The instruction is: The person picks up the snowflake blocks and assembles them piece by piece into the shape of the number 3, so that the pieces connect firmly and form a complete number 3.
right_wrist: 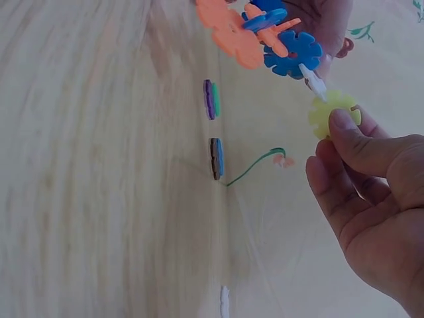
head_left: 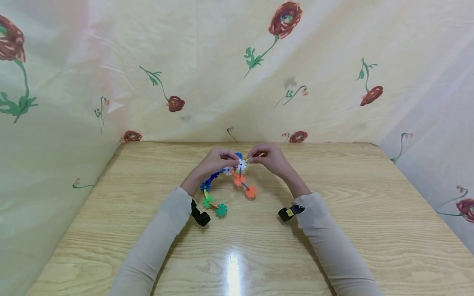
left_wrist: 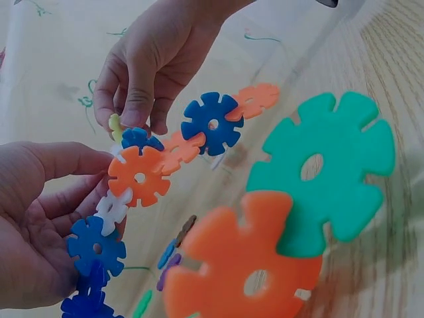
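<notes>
A chain of slotted plastic snowflake discs (left_wrist: 97, 246), in blue, white, orange and green, hangs between the two hands above the table. My left hand (head_left: 214, 161) pinches the chain near its upper end, by a white disc (head_left: 241, 165). In the right wrist view, my right hand (right_wrist: 374, 192) pinches a yellow snowflake disc (right_wrist: 323, 118) between thumb and fingers. The yellow disc's edge meets a white disc (right_wrist: 313, 82) of the chain; whether their slots are joined I cannot tell. One branch ends in an orange disc (head_left: 251, 192), the other in a green disc (head_left: 221, 210).
Several loose discs lie at the table's far edge, among them a purple disc (right_wrist: 209, 99), a brown disc (right_wrist: 214, 159) and a white disc (right_wrist: 224, 301). A flowered cloth (head_left: 207, 74) hangs behind the wooden table (head_left: 333, 246). Each wrist wears a black camera (head_left: 201, 218).
</notes>
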Demonstrator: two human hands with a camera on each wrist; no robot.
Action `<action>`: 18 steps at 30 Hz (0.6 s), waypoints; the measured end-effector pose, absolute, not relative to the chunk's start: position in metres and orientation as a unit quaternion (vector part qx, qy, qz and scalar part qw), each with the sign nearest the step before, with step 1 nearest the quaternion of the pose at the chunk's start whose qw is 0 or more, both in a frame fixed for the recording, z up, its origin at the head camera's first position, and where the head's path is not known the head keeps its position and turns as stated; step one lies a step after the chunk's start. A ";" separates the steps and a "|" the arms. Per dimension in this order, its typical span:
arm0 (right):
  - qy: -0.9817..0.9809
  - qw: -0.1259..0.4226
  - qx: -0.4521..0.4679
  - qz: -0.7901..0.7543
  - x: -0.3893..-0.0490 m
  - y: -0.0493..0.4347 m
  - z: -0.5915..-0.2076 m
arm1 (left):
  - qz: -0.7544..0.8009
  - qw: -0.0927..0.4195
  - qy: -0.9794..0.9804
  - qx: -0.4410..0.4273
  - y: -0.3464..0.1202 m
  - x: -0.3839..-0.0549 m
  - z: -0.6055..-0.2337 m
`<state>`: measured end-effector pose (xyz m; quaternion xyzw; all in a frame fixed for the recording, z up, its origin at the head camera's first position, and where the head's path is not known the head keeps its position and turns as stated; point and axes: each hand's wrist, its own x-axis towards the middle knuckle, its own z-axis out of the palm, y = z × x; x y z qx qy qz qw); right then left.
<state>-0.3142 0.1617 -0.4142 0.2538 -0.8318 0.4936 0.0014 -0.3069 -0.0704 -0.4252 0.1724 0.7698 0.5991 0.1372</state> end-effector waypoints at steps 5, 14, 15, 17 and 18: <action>-0.828 0.015 0.254 0.500 -0.314 0.160 -0.417 | 0.601 0.131 0.771 0.163 -0.069 -0.306 -0.425; -0.829 0.035 0.240 0.504 -0.313 0.156 -0.421 | 0.609 0.124 0.769 0.148 -0.066 -0.306 -0.426; -0.829 0.036 0.240 0.504 -0.313 0.156 -0.421 | 0.610 0.124 0.769 0.147 -0.066 -0.306 -0.426; -0.828 0.036 0.237 0.508 -0.313 0.155 -0.422 | 0.611 0.123 0.768 0.147 -0.065 -0.306 -0.426; -0.827 0.036 0.235 0.510 -0.313 0.155 -0.422 | 0.612 0.123 0.767 0.148 -0.065 -0.306 -0.426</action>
